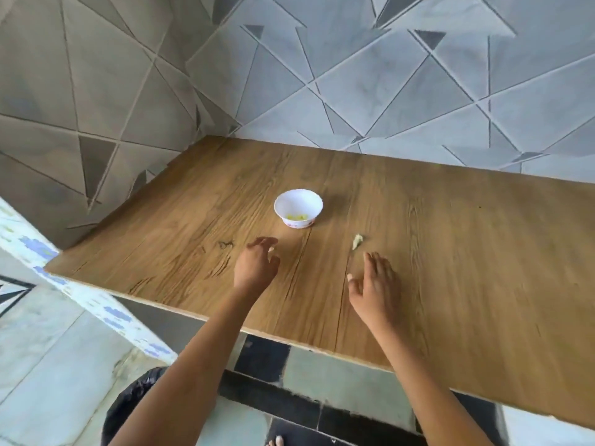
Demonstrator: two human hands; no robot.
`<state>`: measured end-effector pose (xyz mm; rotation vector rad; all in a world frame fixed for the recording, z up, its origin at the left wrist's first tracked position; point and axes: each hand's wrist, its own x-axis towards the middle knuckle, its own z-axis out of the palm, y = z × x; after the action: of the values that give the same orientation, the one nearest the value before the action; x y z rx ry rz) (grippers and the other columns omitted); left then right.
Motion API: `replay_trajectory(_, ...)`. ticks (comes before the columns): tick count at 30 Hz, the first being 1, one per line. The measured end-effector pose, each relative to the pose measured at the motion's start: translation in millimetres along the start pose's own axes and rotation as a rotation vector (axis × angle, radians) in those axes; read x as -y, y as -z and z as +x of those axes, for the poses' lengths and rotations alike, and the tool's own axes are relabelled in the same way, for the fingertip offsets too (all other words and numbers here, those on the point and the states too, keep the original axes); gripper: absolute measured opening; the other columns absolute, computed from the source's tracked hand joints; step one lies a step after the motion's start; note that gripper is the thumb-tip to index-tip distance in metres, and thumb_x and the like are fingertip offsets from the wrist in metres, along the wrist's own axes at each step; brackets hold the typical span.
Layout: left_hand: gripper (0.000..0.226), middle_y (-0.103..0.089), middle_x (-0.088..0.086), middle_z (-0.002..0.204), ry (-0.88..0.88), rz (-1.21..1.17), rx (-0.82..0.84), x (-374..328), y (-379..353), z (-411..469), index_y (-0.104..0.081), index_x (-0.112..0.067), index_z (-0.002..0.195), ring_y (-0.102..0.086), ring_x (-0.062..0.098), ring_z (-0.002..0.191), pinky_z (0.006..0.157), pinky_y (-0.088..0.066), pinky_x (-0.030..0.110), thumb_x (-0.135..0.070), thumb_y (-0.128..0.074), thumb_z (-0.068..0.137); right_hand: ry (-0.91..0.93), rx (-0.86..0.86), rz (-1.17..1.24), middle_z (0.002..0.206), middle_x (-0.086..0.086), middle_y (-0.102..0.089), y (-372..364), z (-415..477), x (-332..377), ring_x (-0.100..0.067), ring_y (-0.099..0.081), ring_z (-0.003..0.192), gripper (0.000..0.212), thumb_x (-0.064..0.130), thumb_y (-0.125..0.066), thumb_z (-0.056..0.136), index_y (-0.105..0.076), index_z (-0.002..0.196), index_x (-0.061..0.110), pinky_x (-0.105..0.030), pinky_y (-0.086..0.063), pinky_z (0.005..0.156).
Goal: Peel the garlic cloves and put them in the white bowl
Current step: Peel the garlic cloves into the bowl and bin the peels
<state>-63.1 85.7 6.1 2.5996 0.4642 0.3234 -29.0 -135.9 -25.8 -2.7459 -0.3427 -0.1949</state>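
Hovering left hand [257, 267] and right hand [375, 286], fingers loose and gripping nothing, over the wooden table [467, 252] near a garlic piece [356, 241] and the white bowl [298, 201].

The wooden table [450, 252] stands against a wall of grey triangular tiles [354, 75]. The white bowl [299, 201] sits upright near the table's centre and holds a few yellowish pieces [297, 216]. A pale garlic piece [356, 241] lies on the table to the right of the bowl, apart from it. The left hand [257, 263] is over the table just in front of the bowl, fingers loosely curled. The right hand [375, 284] is just short of the garlic piece, fingers relaxed and extended, not touching it.
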Motion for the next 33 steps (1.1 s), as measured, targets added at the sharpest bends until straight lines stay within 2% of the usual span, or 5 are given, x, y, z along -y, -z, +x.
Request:
replay_trajectory(9, 0.022, -0.066, 0.01, 0.092, 0.021, 0.197, 0.126, 1, -13, 48, -0.067, -0.006, 0.091, -0.061, 0.031, 0.08, 0.059, -0.044, 0.031, -0.003, -0.048, 0.081, -0.057, 0.102, -0.169, 0.158, -0.009, -0.005, -13, 14, -13, -0.025, -0.002, 0.146, 0.059, 0.042, -0.022, 0.098, -0.012, 0.15, 0.016, -0.043, 0.001, 0.118)
replay_trajectory(16, 0.02, -0.069, 0.008, 0.091, -0.186, -0.183, -0.074, -28, 10, 97, -0.069, -0.005, 0.091, -0.06, 0.02, 0.072, 0.061, -0.041, 0.023, 0.0, -0.057, 0.076, -0.057, 0.123, -0.165, 0.159, -0.005, 0.0, -25, 11, -15, -0.022, 0.005, 0.146, 0.061, 0.046, -0.019, 0.097, -0.006, 0.151, 0.02, -0.039, 0.008, 0.116)
replay_trajectory(24, 0.025, -0.061, 0.01, 0.114, -0.1, 0.337, 0.379, -43, -23, 163, -0.061, -0.005, 0.111, -0.06, 0.026, 0.102, 0.084, -0.047, 0.03, -0.013, -0.046, 0.093, -0.082, 0.154, -0.156, 0.159, -0.003, 0.005, -20, 12, -11, -0.019, 0.009, 0.145, 0.06, 0.048, -0.018, 0.098, -0.002, 0.15, 0.023, -0.038, 0.01, 0.117)
replay_trajectory(30, 0.019, -0.07, 0.007, 0.091, -0.283, 0.01, 0.173, -61, -11, 139, -0.071, -0.007, 0.086, -0.063, 0.022, 0.081, 0.07, -0.047, 0.021, -0.003, -0.053, 0.082, -0.117, 0.117, -0.106, 0.159, -0.001, 0.001, -21, 11, -12, -0.017, 0.008, 0.145, 0.06, 0.049, -0.021, 0.097, -0.007, 0.15, 0.024, -0.036, 0.011, 0.115)
replay_trajectory(33, 0.011, -0.072, 0.007, 0.084, -0.411, -0.15, 0.321, -77, -20, 102, -0.071, -0.007, 0.083, -0.065, 0.021, 0.077, 0.07, -0.047, 0.022, -0.004, -0.062, 0.078, -0.116, 0.11, -0.047, 0.159, 0.0, -0.002, -26, 11, -4, -0.014, 0.006, 0.145, 0.063, 0.05, -0.024, 0.097, -0.007, 0.15, 0.021, -0.033, 0.012, 0.115)
